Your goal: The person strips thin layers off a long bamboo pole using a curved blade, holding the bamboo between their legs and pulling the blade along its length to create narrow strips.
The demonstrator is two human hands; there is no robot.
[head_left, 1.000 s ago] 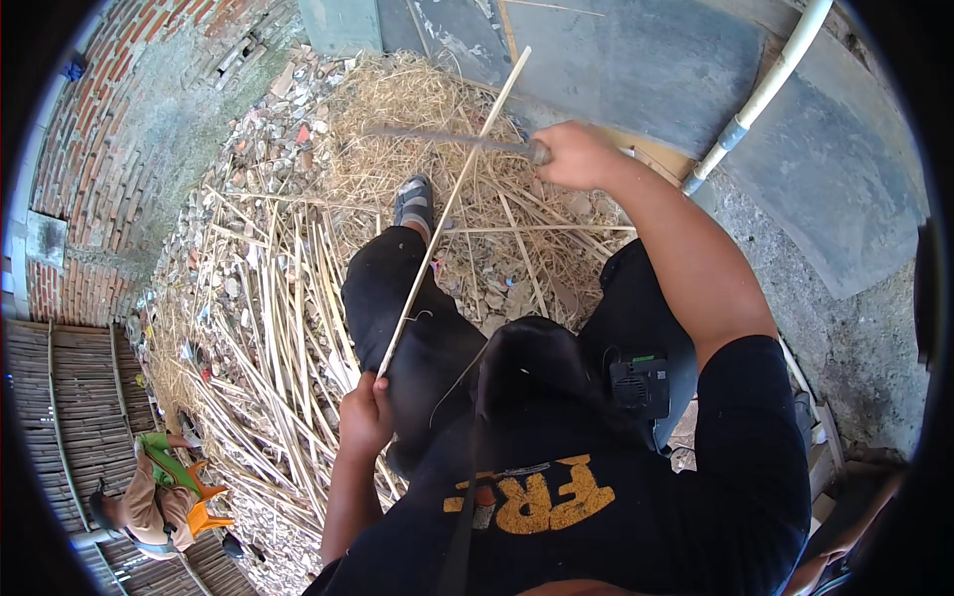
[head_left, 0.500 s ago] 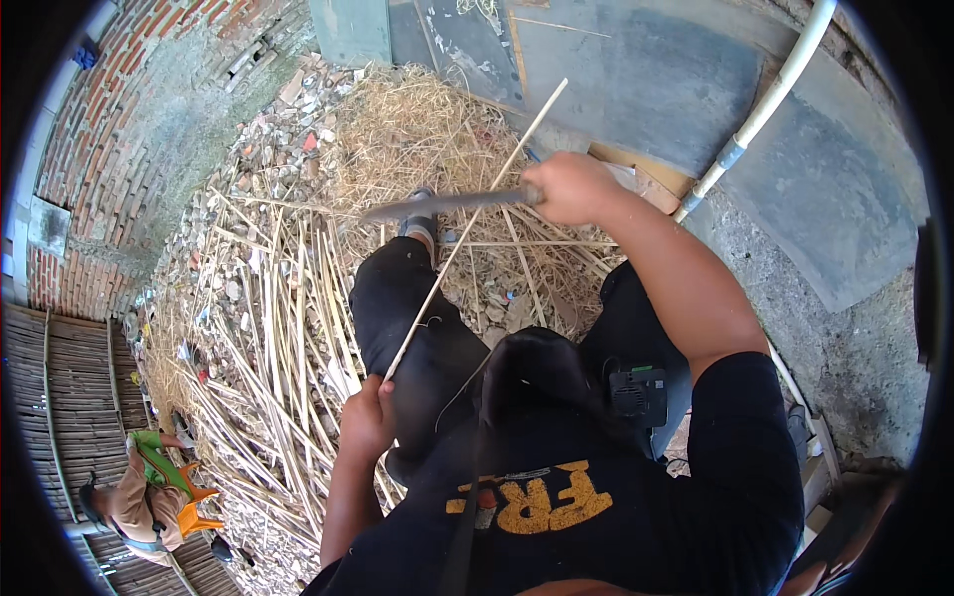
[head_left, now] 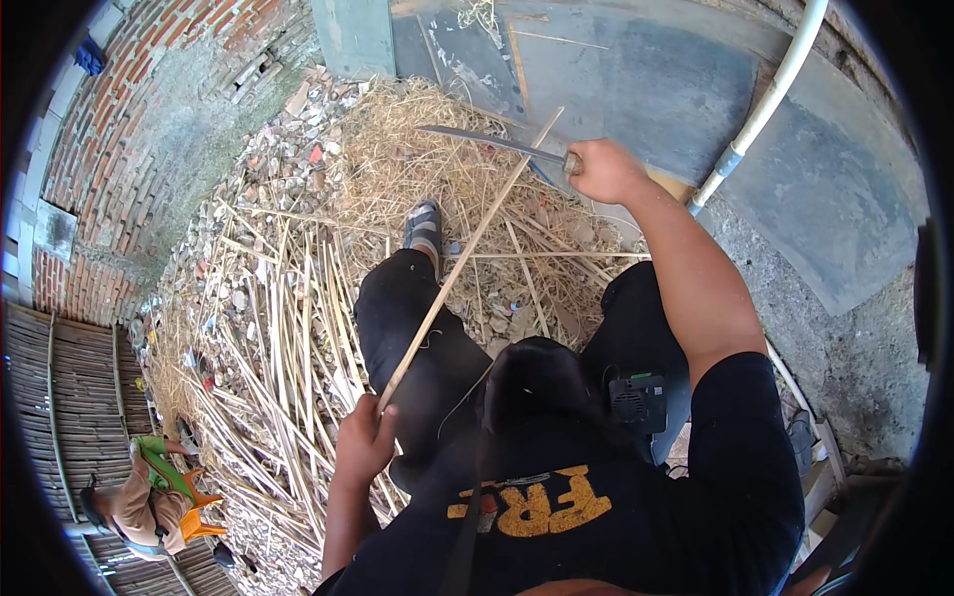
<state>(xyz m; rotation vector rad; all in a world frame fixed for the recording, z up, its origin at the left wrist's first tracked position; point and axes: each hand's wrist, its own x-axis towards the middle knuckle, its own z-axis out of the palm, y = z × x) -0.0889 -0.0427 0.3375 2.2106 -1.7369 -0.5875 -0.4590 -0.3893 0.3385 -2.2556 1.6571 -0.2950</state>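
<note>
My left hand (head_left: 364, 439) grips the lower end of a long, pale bamboo strip (head_left: 459, 260) beside my left thigh. The strip slants up and away to the right, over my knee. My right hand (head_left: 608, 171) is closed round the handle of a machete (head_left: 485, 137), its long blade pointing left. Near the strip's far end, the blade crosses it; whether the two touch I cannot tell. Many more bamboo strips (head_left: 288, 338) lie in a loose heap to the left of my leg.
Dry straw-like shavings (head_left: 407, 139) and rubble (head_left: 263, 164) cover the ground ahead. Grey panels (head_left: 636, 79) and a white pipe (head_left: 770, 109) stand at the far right. Another person (head_left: 139, 502) sits on an orange chair (head_left: 201, 515) at lower left, by a bamboo-slat wall (head_left: 79, 397).
My right hand and the machete have moved outward and slightly right, toward the strip's far end. The strip has rolled to show a broader face. My left hand has shifted slightly down.
</note>
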